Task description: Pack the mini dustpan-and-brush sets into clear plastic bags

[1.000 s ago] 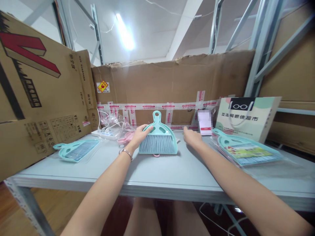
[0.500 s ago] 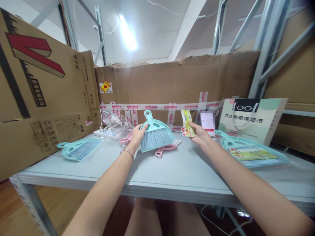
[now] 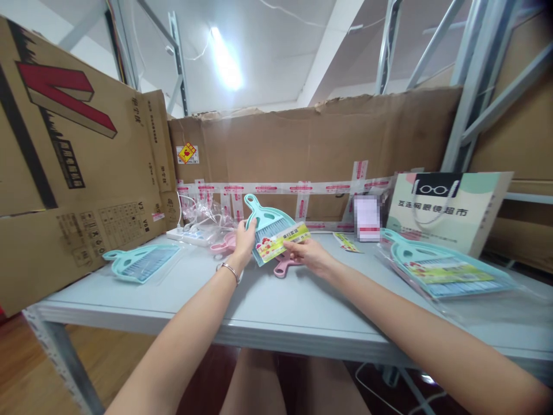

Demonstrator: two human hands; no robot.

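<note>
My left hand [image 3: 246,239] is closed on the left edge of a mint-green dustpan [image 3: 258,208], held tilted above the table. A brush with pale blue bristles [image 3: 276,223] is nested in that dustpan. Between the fingers of my right hand [image 3: 311,255] is a yellow-green printed card [image 3: 283,242], lying across the front of the bristles and hiding part of them. Below it on the table is a pink brush [image 3: 283,266], mostly covered. A pink dustpan [image 3: 223,245] shows partly behind my left hand. Another printed card [image 3: 347,242] lies to the right.
A bagged mint dustpan set [image 3: 144,262] lies at the left, and bagged sets with a card [image 3: 449,268] at the right. Behind stand a power strip [image 3: 188,235], a phone [image 3: 367,219], a paper bag [image 3: 444,216] and cardboard [image 3: 276,150]. A large box [image 3: 86,155] borders the left.
My right hand has moved left, bringing the card from beside the phone onto the front of the dustpan. The dustpan has tilted slightly. Another card now shows on the table.
</note>
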